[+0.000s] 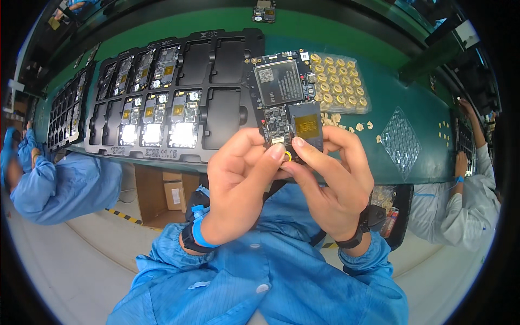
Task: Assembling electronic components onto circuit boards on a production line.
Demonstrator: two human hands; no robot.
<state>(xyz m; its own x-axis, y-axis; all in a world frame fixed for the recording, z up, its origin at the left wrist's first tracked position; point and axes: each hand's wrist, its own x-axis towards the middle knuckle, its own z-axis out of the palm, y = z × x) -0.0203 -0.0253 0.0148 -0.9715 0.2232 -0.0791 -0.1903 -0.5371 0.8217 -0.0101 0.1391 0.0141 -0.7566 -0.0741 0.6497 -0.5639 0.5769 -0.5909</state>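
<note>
1. The circuit board [286, 103] is dark and flat, with a big grey square chip near the top and a gold square patch lower down. It is held up in the air, above the front edge of the desk.
2. The left hand [241, 184] and the right hand [336, 184] both hold the board's lower end. Their fingers [273, 154] are pinched narrow around a small yellow ring [288, 156], right at the board's bottom edge.
3. The desk [390, 103] is green and long. The floor below is pale, with a brown cardboard box [162, 197] under the desk.
4. A black tray [216, 70] lies behind the board, with more boards in its left pockets. A clear bag of gold rings [338, 81] lies just to the right. Loose rings [357, 127] sit near it.
5. Other people in blue and white coats work at both sides.
</note>
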